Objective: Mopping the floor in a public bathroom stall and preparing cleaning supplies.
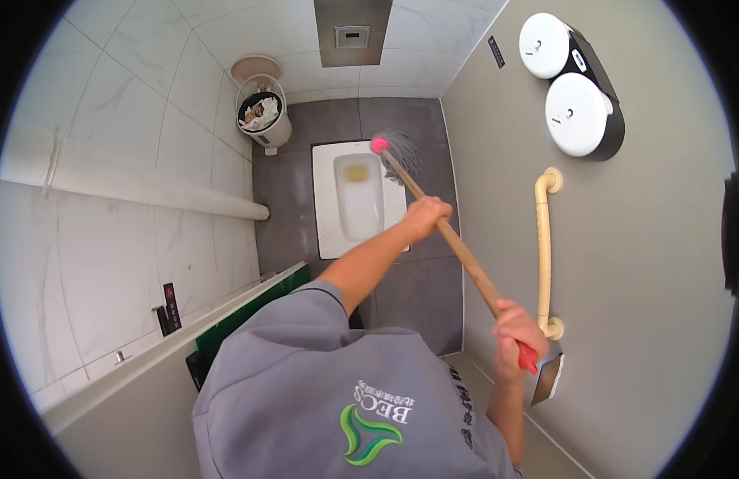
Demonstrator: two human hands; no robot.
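Observation:
A string mop with a wooden handle (471, 260) runs slantwise across the view. My left hand (427, 214) is wrapped around the lower part of the handle. Close to the red end cap (528, 357), my right hand (518, 338) grips its top, near the right wall. At the far end, a pink socket (379, 145) carries the grey mop strands (403, 154), blurred, over the far right corner of a white squat toilet (330, 221) and the dark floor tiles beside it. Yellowish liquid (357, 173) lies in the toilet's basin.
A waste bin (276, 129) with used paper stands at the far left. A white pipe (165, 194) crosses the left side. A cream grab bar (544, 251) and two round paper dispensers (576, 114) project from the right partition. The stall door (165, 350) is at lower left.

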